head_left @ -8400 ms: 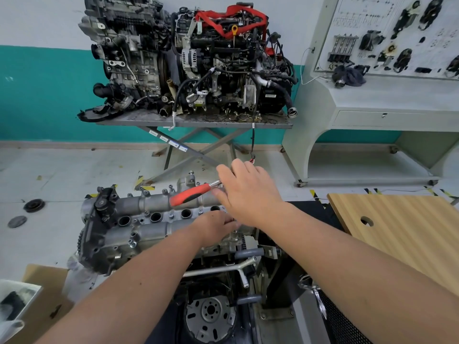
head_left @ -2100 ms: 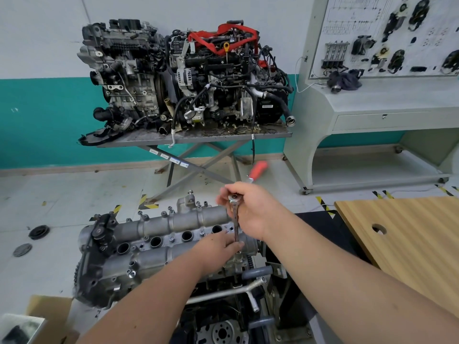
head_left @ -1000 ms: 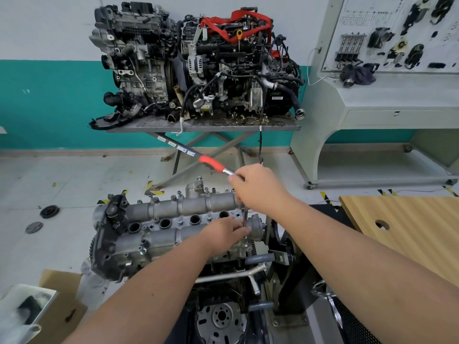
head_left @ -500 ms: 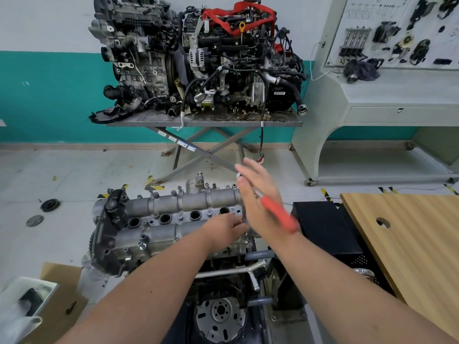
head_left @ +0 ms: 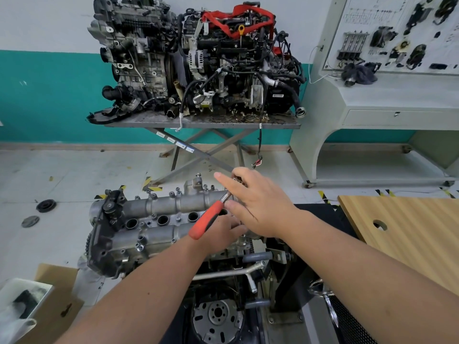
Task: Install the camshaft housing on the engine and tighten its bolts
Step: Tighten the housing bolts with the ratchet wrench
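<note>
Bright, even indoor light; soft shadows, sharp focus, edges bowed.

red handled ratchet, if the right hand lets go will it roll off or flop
The ratchet looks like rigid metal, so it probably won't flop. Its round red grip could roll on the ribbed camshaft housing. The right hand covers its head, so I can't tell if it would stay seated.

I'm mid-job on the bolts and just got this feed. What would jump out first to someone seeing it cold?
The red-handled ratchet stands out first, slanting across the silver camshaft housing at the centre, with the right hand over its head and the left hand beneath the handle. Behind, two grimy engines sit on a metal table against the teal wall, one draped with a red strap. A wooden board lies at right.
</note>
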`<state>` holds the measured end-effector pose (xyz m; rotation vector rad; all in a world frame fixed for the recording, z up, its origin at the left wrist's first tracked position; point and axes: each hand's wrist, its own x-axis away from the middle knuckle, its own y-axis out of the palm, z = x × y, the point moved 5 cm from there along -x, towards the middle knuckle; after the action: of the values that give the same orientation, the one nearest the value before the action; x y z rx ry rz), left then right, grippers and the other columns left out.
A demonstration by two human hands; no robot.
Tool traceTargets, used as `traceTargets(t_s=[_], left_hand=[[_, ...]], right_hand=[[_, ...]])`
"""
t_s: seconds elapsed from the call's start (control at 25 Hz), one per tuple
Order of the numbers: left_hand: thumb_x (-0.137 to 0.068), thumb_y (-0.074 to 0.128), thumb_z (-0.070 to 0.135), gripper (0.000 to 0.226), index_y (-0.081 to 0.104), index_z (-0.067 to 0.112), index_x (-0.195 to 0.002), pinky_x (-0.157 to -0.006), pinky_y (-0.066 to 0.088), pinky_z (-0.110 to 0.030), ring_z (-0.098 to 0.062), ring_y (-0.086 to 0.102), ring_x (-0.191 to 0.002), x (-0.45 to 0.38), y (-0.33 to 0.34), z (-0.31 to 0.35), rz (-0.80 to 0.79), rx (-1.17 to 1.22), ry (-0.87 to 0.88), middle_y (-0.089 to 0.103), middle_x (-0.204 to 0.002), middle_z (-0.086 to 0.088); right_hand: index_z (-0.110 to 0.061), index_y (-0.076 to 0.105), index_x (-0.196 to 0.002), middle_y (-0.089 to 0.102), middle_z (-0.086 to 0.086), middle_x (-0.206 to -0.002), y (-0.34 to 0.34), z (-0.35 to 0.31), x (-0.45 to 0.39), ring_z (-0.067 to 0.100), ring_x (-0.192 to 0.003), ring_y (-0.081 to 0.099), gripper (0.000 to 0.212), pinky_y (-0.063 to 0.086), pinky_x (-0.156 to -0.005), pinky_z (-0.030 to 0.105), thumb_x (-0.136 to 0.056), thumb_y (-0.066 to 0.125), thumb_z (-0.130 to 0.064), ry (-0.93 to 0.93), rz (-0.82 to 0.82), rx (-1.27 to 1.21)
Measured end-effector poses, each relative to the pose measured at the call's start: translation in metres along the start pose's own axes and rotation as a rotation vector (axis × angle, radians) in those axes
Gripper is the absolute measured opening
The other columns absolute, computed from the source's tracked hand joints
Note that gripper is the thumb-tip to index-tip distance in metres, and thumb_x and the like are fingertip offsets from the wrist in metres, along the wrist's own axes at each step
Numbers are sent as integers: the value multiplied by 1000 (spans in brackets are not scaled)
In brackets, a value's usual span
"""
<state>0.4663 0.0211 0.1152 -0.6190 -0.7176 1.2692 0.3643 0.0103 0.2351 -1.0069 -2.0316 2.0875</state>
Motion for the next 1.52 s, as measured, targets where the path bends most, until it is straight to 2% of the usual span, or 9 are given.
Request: traceTargets(t_s=[0.12,0.24,0.44,0.6,0.76,1.04,1.2,1.32,1.52], left_hand=[[-99,47,51,38,59,21,-80,-61,40,-30,-9,51,-61,-4,4,-11,-76,26,-127,55,-69,8],[-100,45,53,44,56,14,-82,-65,35,-30,-24,61,-94,-6,7,-13,-85,33,-127,65,-93,-7],[-104,43,47,38,55,21,-78,-112,32,-46,-20,34,-144,-4,8,-10,-117,-16,-69,60,-131,-2],[-103,42,48,39,63,15,-97,-97,44,-49,-25,56,-104,-5,7,-8,-78,-15,-52,58,-104,-6],[-104,44,43,36,65,14,-105,-95,44,-46,-23,55,-98,-5,6,-6,-75,-23,-24,57,-101,-6],[-104,41,44,36,65,19,-94,-87,45,-38,-19,56,-91,-4,7,-9,-79,14,-54,58,-92,2],[-106,44,19,22,61,18,-118,-96,49,-27,-10,63,-108,-5,7,-9,-1,256,-39,67,-110,-1],[-103,46,43,21,59,31,-92,-64,48,-22,2,57,-63,-6,9,-10,-50,95,-47,61,-73,13],[-104,41,43,36,62,16,-116,-87,48,-38,-22,58,-106,-8,7,-9,-50,18,-25,64,-110,-2]], right_hand=[[-22,54,-141,54,8,-113,-8,-3,-7,26,-90,52,45,48,-70,41,-103,37,-40,35,-2,46],[-25,64,-105,54,-3,-89,-12,-9,-22,24,-81,54,28,46,-65,37,-104,40,-39,185,-53,78],[-11,56,-73,72,11,-70,-6,3,-32,25,-65,60,21,47,-65,40,-92,53,-21,795,-227,-707],[-7,53,-91,70,7,-70,10,-1,-16,21,-67,67,10,51,-60,27,-99,49,-10,1088,148,-1645],[-15,51,-70,64,4,-77,26,5,-1,22,-83,54,28,43,-69,29,-96,56,-7,960,447,-1862],[-48,62,-122,50,-19,-143,14,9,8,1,-130,47,30,43,-108,27,-99,49,-34,436,475,-818],[-5,73,-112,69,12,-116,7,-5,-3,35,-103,63,42,54,-82,45,-76,54,8,17,447,-97],[-6,66,-115,63,11,-96,-2,-5,-11,33,-86,59,41,51,-71,44,-84,41,-14,43,273,115],[-23,37,-150,50,4,-109,-2,-7,-13,22,-92,47,57,41,-81,39,-102,24,-49,-18,-101,152]])
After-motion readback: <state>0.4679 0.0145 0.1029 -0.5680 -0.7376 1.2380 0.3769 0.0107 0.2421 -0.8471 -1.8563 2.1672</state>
